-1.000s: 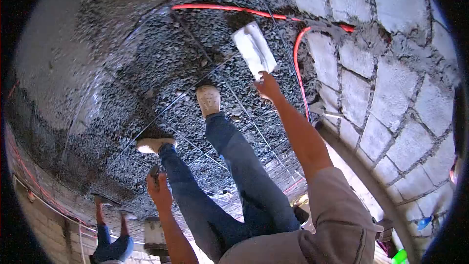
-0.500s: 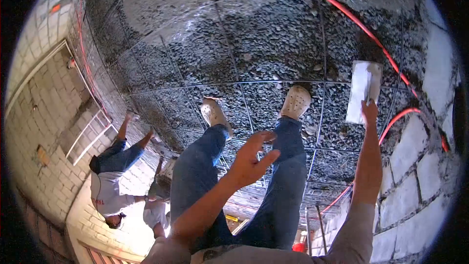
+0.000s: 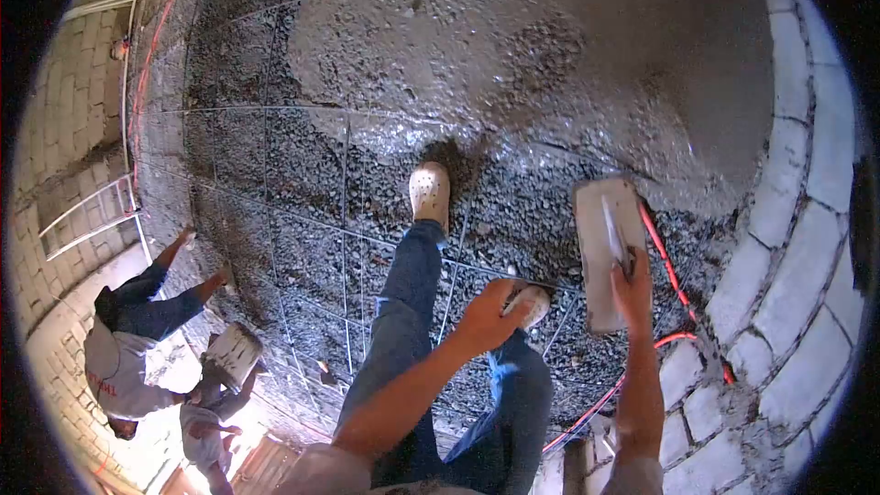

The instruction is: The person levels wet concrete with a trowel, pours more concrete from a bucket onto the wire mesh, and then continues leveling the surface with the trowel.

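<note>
My right hand (image 3: 632,289) grips the handle of a rectangular finishing trowel (image 3: 594,229). Its pale, smeared plate is held out over the gravel, near the edge of the wet concrete (image 3: 431,37). My left hand (image 3: 490,319) hangs in front of my legs, loosely curled with thumb and fingers apart, and holds nothing. Beyond it is one of my light, holed clogs (image 3: 530,306); the other clog (image 3: 430,192) stands farther forward, by the concrete's border.
Thin steel bars (image 3: 345,247) form a grid over the gravel (image 3: 302,261). Orange conduit (image 3: 667,266) runs beside a block wall (image 3: 788,257) at right. At lower left are two people, one in a pale shirt (image 3: 128,367), near a bucket (image 3: 235,353) and a white frame (image 3: 87,220).
My view has moved forward, showing more wet concrete. One foot has stepped ahead. The trowel now sits lower and further left in view, and my left hand's fingers have curled in somewhat.
</note>
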Available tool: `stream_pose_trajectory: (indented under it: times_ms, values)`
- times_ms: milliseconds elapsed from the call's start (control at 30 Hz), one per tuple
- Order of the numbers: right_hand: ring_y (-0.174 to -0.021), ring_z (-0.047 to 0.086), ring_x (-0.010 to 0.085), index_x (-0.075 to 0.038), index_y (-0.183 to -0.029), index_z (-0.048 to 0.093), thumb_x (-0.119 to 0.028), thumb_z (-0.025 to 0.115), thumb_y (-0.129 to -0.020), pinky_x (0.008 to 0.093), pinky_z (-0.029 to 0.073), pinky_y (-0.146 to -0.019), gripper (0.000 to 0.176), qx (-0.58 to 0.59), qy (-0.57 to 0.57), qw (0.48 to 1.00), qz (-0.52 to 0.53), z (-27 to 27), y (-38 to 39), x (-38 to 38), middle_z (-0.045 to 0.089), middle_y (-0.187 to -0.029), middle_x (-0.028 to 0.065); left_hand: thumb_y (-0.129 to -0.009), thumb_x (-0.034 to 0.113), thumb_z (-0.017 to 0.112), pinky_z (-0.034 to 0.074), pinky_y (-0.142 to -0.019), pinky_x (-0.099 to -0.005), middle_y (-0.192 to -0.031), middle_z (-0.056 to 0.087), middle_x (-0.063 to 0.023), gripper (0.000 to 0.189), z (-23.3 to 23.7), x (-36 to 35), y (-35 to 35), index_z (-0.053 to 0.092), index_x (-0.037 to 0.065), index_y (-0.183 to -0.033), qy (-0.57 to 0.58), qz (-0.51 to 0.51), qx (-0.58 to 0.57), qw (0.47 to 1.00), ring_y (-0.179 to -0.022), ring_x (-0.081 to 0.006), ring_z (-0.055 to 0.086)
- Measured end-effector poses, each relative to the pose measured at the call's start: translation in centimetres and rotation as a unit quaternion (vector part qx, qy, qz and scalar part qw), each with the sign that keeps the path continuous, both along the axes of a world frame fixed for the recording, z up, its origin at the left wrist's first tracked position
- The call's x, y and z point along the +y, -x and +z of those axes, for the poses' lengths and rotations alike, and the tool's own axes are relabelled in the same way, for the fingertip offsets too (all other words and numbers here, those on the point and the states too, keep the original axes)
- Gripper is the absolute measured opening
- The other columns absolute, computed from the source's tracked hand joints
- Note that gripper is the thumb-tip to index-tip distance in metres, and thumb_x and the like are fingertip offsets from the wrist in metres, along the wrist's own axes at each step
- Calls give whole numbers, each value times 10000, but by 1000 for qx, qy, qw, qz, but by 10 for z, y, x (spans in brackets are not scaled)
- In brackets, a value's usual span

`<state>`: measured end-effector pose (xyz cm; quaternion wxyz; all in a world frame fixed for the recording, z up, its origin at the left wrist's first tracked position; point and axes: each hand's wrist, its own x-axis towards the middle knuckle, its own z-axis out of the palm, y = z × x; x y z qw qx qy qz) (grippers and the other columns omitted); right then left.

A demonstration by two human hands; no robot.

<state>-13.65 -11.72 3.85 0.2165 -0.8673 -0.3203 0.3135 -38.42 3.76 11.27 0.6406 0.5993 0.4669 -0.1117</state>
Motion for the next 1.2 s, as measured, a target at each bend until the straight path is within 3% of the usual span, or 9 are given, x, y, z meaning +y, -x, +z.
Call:
stream_pose_trajectory:
  times_ms: [67, 133, 200, 333, 467, 600, 800, 967, 1200]
  values:
    - [-929, 603, 363, -17, -1233, 429, -139, 564, -822, 432, 499, -714, 449, 26, -50, 998, -14, -22, -7, 60, 556, -1126, 239, -868, 322, 596, 464, -827, -377, -1080, 552, -202, 450, -22, 25, 7, 518, -18, -1153, -33, 5, -31, 999, -1000, -326, 565]
    - [-836, 539, 126, -4, -1290, 369, -72, 549, -852, 272, 483, -654, 479, 248, -76, 955, -140, 9, 1, 166, 541, -1045, 91, -867, 292, 585, 447, -858, -396, -1081, 560, -204, 423, -17, 55, 15, 521, -4, -1163, -17, 21, -22, 999, -1019, -348, 556]
    - [-943, 576, 238, -17, -1269, 423, -61, 541, -839, 363, 464, -844, 448, 254, -98, 954, -122, 23, 5, 264, 566, -1108, 153, -866, 285, 584, 448, -864, -397, -1092, 559, -203, 418, -29, 76, 25, 523, 0, -1165, 26, 34, -12, 999, -1030, -348, 554]
    - [-962, 595, 362, -55, -1258, 458, -115, 546, -835, 414, 461, -850, 436, -114, -164, 966, 163, -23, 11, 409, 568, -1153, 196, -865, 288, 593, 454, -877, -394, -1126, 551, -207, 408, -54, 109, 39, 540, 1, -1150, 47, 71, -5, 996, -1047, -344, 553]
    - [-888, 586, 398, -135, -1285, 452, -147, 540, -836, 462, 463, -786, 458, -160, -27, 957, 240, -42, 36, 500, 599, -1024, 218, -853, 327, 606, 459, -832, -404, -1039, 573, -216, 439, -81, 117, 48, 542, -27, -1104, 14, 152, -23, 988, -976, -366, 570]
    - [-798, 612, 378, -197, -1323, 416, -163, 516, -853, 470, 481, -728, 482, -255, 3, 901, 352, -56, 54, 541, 625, -907, 206, -858, 341, 603, 466, -829, -404, -1029, 579, -219, 447, -70, 148, 42, 546, -37, -1090, 66, 207, -28, 976, -973, -362, 578]
    - [-778, 617, 383, -196, -1327, 402, -148, 490, -863, 478, 494, -722, 474, -209, 97, 903, 363, -78, 67, 564, 632, -845, 195, -850, 308, 623, 484, -784, -379, -935, 621, -181, 403, -79, 163, 46, 541, 11, -1110, 107, 211, 6, 972, -900, -317, 624]
    - [-801, 622, 375, -183, -1303, 427, -146, 495, -863, 482, 493, -729, 447, -208, 105, 905, 355, -88, 75, 572, 632, -850, 209, -839, 298, 623, 466, -745, -447, -978, 574, -239, 395, -76, 167, 36, 535, -33, -1034, 91, 227, -1, 970, -880, -411, 575]
    - [-893, 604, 391, -99, -1286, 431, -117, 508, -863, 489, 474, -786, 430, -138, 107, 922, 345, -64, 59, 577, 615, -983, 233, -845, 305, 619, 465, -773, -447, -987, 576, -235, 411, -81, 160, 29, 536, -29, -1070, 65, 220, -4, 973, -912, -412, 570]
